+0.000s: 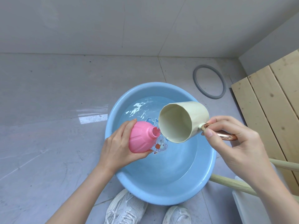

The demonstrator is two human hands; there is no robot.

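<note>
My left hand (119, 145) grips a pink ribbed plastic bottle (142, 137), tilted with its open neck pointing right over a blue basin (111, 115) that holds water. My right hand (233, 141) pinches the copper-coloured handle (225, 136) of a cream ladle cup (182, 122). The cup is tipped on its side, its rim right against the bottle's mouth, with a little water lying at its lower edge. A cartoon sticker shows on the basin's bottom under the water.
The basin stands on a grey tiled floor by a tiled wall. A grey rubber ring (209, 81) lies behind it. Wooden slats (268, 101) and two wooden poles (233, 184) are at the right. White sneakers (126, 207) stand just in front of the basin.
</note>
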